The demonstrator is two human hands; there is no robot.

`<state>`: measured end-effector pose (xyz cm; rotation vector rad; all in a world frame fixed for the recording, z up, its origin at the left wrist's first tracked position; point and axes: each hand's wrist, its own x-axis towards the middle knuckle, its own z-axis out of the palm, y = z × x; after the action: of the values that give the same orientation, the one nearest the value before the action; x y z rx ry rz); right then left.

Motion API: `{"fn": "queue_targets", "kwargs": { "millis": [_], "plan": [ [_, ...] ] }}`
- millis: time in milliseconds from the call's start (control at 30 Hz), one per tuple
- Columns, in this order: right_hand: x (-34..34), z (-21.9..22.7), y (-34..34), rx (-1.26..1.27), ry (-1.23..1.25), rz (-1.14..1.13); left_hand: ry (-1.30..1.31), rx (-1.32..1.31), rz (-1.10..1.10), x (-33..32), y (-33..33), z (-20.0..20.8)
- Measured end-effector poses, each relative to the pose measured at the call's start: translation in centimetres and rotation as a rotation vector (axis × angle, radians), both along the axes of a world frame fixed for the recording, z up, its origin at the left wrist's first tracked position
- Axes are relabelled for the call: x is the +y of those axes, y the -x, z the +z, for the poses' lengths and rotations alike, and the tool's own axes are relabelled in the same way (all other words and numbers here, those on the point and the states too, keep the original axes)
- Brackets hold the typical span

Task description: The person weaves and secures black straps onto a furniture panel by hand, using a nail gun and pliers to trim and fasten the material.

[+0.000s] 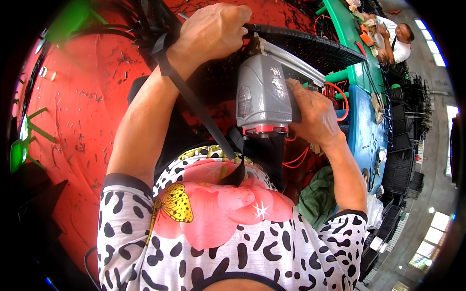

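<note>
My right hand [314,114] is wrapped round the handle of a grey pneumatic staple gun [264,92] with a red-trimmed end. The gun's nose points away from me, near the edge of a black woven panel [310,46]. My left hand [213,31] is closed at the near left end of that panel, with its fingers curled over the edge; the fingertips are partly hidden. A flat black strip [196,104] crosses my left wrist and hangs down toward my lap. More loose black strips [141,26] bunch up just left of that wrist.
Red sheeting [87,145] with scattered black scraps covers the floor at left. Green plastic stools [19,153] stand at the left rim. A red air hose [345,104] loops beside the gun. At right are a blue table [359,131], stacked black woven pieces [402,121] and another person [395,41].
</note>
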<state>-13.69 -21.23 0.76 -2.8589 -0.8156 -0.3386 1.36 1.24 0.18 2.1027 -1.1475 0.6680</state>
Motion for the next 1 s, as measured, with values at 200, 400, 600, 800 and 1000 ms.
{"fn": "queue_targets", "kwargs": {
  "millis": [200,400,600,800,1000],
  "plan": [
    [0.4,0.9,0.1,-0.006,0.094,-0.003,0.025,-0.026,-0.038,0.1,-0.2,0.1],
    [0.5,1.3,0.3,-0.002,0.139,-0.008,0.034,-0.058,-0.04,0.0,-0.1,0.0],
    [0.6,1.3,0.6,0.001,0.161,-0.007,0.003,-0.039,-0.026,0.0,-0.2,-0.1],
    [0.5,1.2,0.6,-0.001,0.149,0.025,0.018,-0.039,-0.05,0.0,-0.1,-0.1],
    [0.2,1.4,0.3,-0.029,0.161,0.037,0.006,0.029,-0.033,0.0,0.3,0.4]
  ]
}}
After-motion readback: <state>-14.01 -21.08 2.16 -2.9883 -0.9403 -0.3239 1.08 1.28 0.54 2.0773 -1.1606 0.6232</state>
